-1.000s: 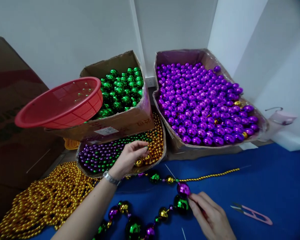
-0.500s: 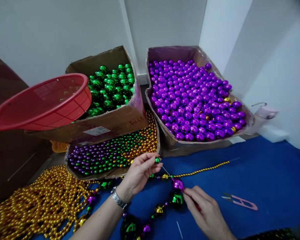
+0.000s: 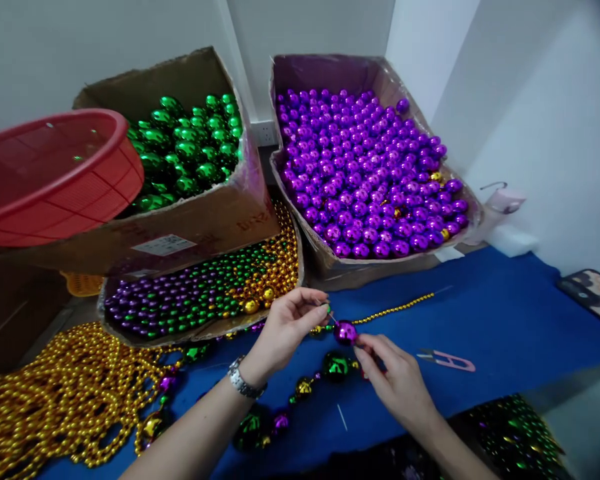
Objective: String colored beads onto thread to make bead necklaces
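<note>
Left hand (image 3: 285,321) pinches a small green bead (image 3: 327,309) right beside the purple ball (image 3: 345,332) gripped in the right hand (image 3: 396,381), low over the blue bench (image 3: 510,320), a fair length of strand (image 3: 303,387) already strung behind it.

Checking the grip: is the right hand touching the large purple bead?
Touching. The head view shows the right hand pinching the large purple bead, no gap; the left hand pinches a small green bead nearby.

Silver link wristwatch (image 3: 247,382) behind left hand (image 3: 283,327)
</note>
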